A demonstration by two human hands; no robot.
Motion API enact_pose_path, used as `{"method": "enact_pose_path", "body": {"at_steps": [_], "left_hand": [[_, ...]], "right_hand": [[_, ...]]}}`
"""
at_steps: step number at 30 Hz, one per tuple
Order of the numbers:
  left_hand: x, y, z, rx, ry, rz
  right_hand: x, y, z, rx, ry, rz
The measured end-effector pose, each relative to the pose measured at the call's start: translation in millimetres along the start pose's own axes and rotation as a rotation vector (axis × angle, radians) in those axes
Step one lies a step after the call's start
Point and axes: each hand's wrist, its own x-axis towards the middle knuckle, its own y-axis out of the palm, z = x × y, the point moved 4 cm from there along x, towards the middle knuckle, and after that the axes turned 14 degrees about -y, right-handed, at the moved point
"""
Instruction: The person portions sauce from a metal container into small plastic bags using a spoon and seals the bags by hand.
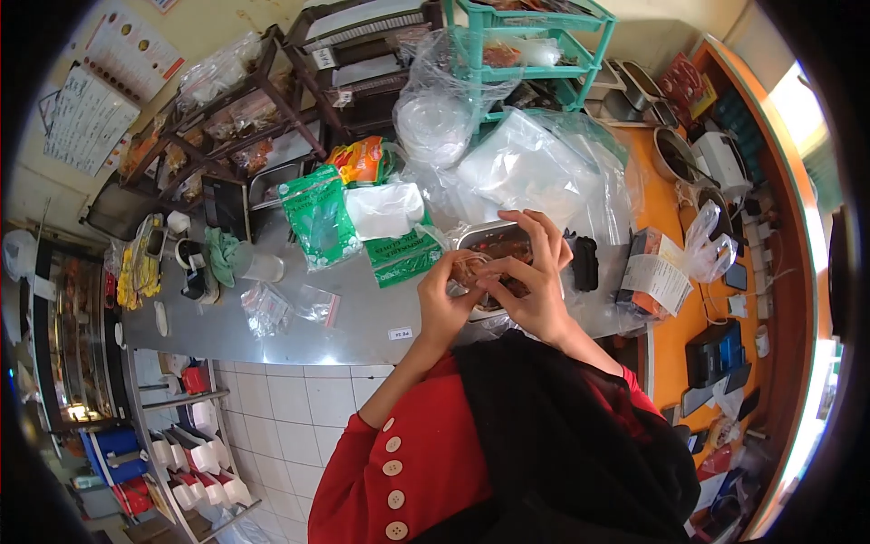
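Note:
A metal tray [471,238] of reddish-brown food stands on the steel counter, close to my body. Over its left part, my left hand [446,295] pinches a small clear bag [468,269] with reddish food inside. My right hand [533,279] is at the same bag from the right, thumb and index finger together at its upper edge, the other fingers raised. Both hands partly hide the bag and the tray. Just right of the tray lies a black object [584,261].
Green packets [317,218] and stacked clear plastic bags [530,168] lie behind the tray. Brown racks [362,86] and a green rack [535,72] stand at the back. At right, a box [648,276] sits by the orange counter [675,349]. Small clear bags [267,308] lie left.

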Motion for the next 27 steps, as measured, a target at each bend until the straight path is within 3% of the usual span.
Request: {"method": "enact_pose_path", "body": {"at_steps": [3,6,9,12,15,19,21,27], "left_hand": [[-5.2,-14.2,-0.8,0.048,-0.027,-0.089],[-8.8,-29.5,-3.4,-0.345,-0.176,0.015],[-18.1,-55.4,22.9,-0.364,-0.226,0.115],[-25.3,-79.9,35.6,-0.57,-0.392,0.126],[-25.2,-101.3,35.8,-0.5,-0.36,0.088],[-22.0,-133.5,29.3,-0.304,-0.238,-0.096],[-20.8,-153.7,11.3,-0.042,-0.06,-0.262],[8.0,-209.6,27.3,-0.181,-0.132,-0.095]], "right_hand": [[13.4,11.0,5.6,0.036,-0.064,0.079],[29.4,15.4,15.6,-0.072,-0.167,0.092],[51.7,20.1,24.5,-0.06,-0.228,0.127],[69.2,29.0,32.5,-0.052,-0.271,0.174],[83.4,44.2,46.4,-0.096,-0.357,0.179],[97.8,71.6,69.6,-0.256,-0.541,-0.01],[104.7,101.3,70.4,-0.264,-0.574,0.15],[123.0,158.2,89.6,-0.173,-0.606,0.369]]}}
